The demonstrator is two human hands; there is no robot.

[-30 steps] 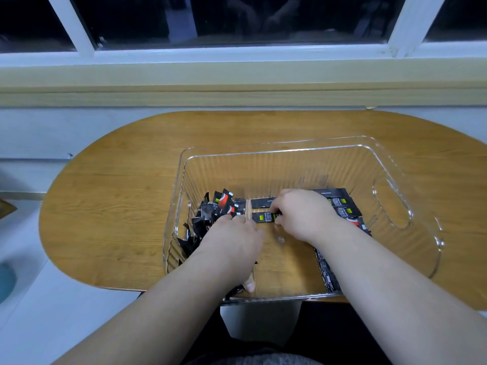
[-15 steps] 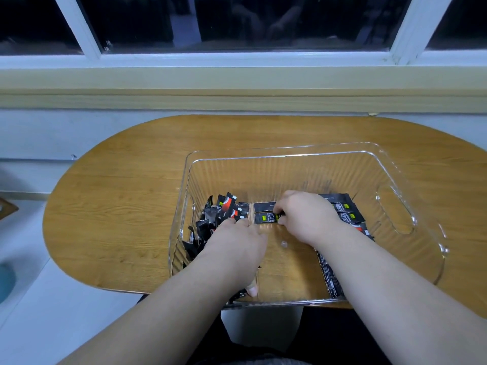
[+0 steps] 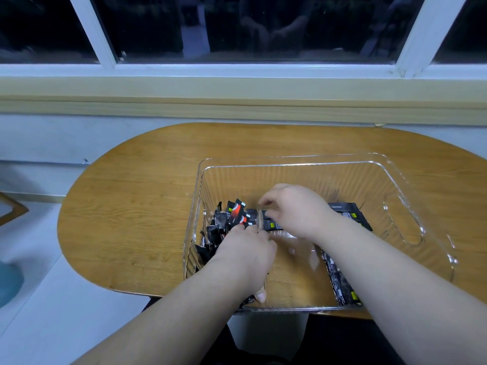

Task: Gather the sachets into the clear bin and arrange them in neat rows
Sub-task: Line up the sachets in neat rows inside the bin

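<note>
A clear plastic bin (image 3: 421, 185) stands on the wooden table (image 3: 137, 206). Loose black sachets (image 3: 232, 214), some with red marks, are heaped in its left part, beside a thin clear divider (image 3: 263, 259). More black sachets (image 3: 345, 209) lie flat at the back right, and another row (image 3: 340, 285) runs along under my right forearm. My left hand (image 3: 245, 256) lies palm down on the heap; its fingertips are buried among the sachets and its thumb is near the front wall. My right hand (image 3: 297, 209) hovers at the bin's back middle, its curled fingers pinching the end of a flat black sachet (image 3: 272, 225).
The oval table stands against a wall below a window sill (image 3: 237, 88) and dark panes. Bare wood surrounds the bin on the left and behind it. The bin's right wall has a handle cut-out (image 3: 403, 222). Pale floor (image 3: 39, 285) shows at the lower left.
My right hand has lifted slightly and shifted toward the back, its fingers curling more. My left hand has stayed on the heap. The camera tilted a little.
</note>
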